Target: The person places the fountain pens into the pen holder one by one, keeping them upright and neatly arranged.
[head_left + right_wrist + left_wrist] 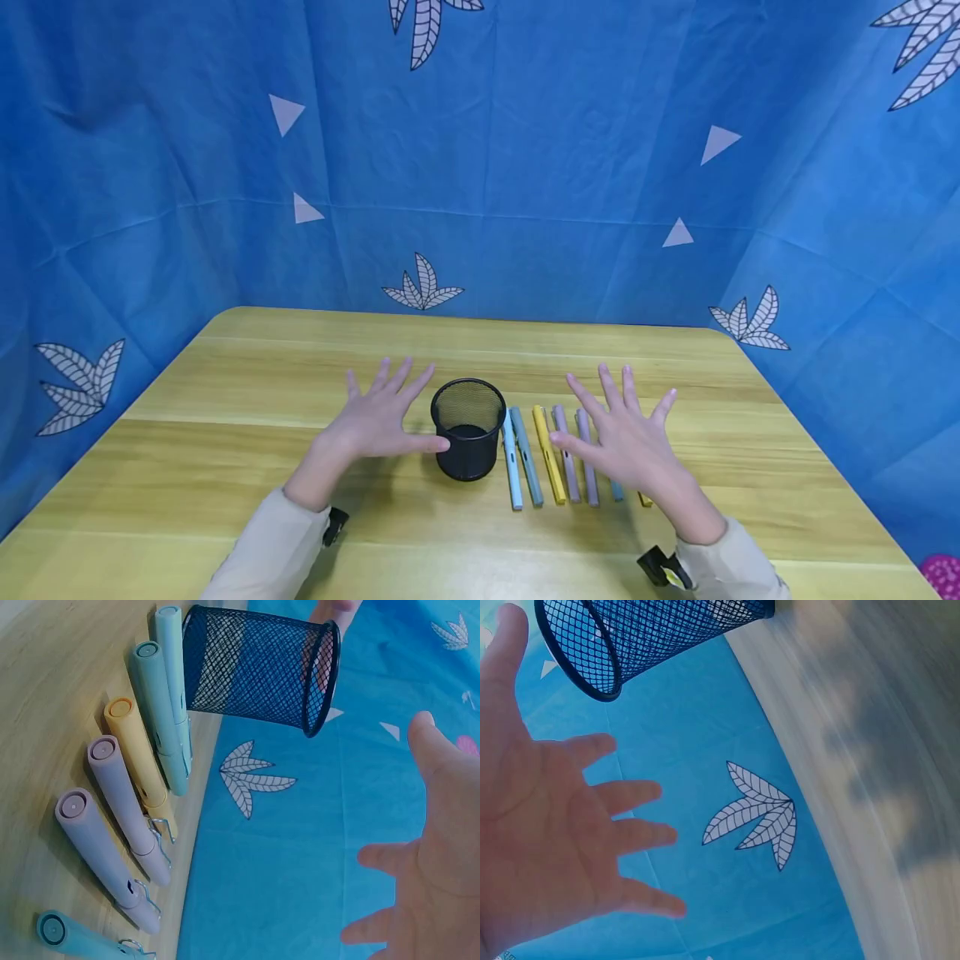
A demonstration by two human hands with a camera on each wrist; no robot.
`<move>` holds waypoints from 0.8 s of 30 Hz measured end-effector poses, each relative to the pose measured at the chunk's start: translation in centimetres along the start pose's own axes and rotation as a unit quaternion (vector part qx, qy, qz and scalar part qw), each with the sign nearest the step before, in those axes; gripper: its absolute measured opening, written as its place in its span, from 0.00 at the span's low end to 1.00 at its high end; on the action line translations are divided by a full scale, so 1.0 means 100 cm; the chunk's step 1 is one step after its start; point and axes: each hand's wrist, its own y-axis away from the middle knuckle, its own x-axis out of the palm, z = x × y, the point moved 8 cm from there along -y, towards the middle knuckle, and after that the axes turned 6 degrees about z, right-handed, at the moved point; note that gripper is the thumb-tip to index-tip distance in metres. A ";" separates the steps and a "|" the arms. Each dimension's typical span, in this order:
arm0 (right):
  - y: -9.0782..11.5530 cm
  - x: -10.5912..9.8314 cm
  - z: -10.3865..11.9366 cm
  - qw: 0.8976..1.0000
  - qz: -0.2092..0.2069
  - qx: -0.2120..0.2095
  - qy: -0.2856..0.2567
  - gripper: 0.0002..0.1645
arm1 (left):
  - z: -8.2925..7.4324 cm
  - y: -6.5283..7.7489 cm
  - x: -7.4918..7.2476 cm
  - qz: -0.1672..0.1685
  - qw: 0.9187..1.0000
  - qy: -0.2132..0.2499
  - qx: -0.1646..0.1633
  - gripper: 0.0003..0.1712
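A black mesh pen holder point(467, 454) stands upright on the table, its inside bare in the head view. My left hand point(378, 421) hovers just left of it with fingers spread, the thumb overlapping the holder's wall in this view. To the holder's right lies a row of capped pens: a light blue pen point(512, 462), a teal pen point(527, 458), a yellow pen point(550, 457) and two purple pens point(124, 802) among them. Above the right end of the row, my right hand point(626, 437) is spread wide and holds nothing, hiding parts of several pens.
The wooden table point(262, 375) has rounded far corners. A blue cloth point(480, 167) with leaf and triangle prints hangs behind it and along both sides. A pink dotted object point(942, 575) shows at the lower right edge, beyond the table.
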 end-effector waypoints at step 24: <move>-0.004 -0.006 -0.016 0.998 -0.021 -0.012 -0.053 0.42 | -0.012 -0.010 -0.010 -0.054 0.991 0.077 0.098 0.36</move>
